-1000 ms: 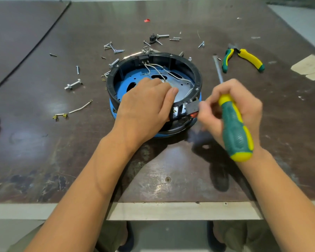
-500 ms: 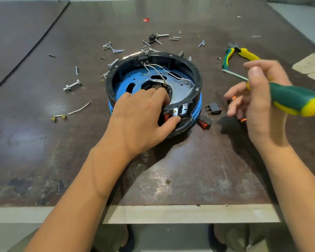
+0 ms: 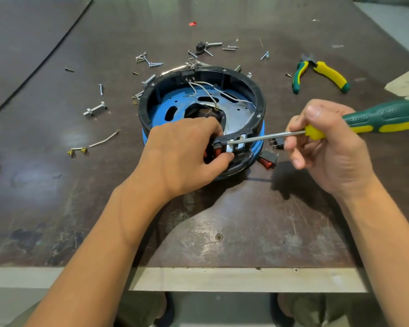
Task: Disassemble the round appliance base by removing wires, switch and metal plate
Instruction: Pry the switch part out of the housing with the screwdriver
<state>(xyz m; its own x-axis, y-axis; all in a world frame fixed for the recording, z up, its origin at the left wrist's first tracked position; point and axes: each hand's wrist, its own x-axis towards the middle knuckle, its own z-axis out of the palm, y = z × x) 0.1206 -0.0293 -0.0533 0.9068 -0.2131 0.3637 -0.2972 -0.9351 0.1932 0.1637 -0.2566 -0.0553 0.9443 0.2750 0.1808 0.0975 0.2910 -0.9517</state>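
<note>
On the dark brown surface (image 3: 246, 232) sits the round base (image 3: 250, 90), its near wall pinched by the left grip (image 3: 182, 156) beside a red switch (image 3: 218, 151), while the right grip (image 3: 328, 147), curled round the screwdriver (image 3: 376, 119), looks ready to push that switch out next.

Black-rimmed blue base (image 3: 257, 95), green-yellow screwdriver (image 3: 373, 119), green-yellow pliers (image 3: 328, 75), dark brown table (image 3: 246, 220)
</note>
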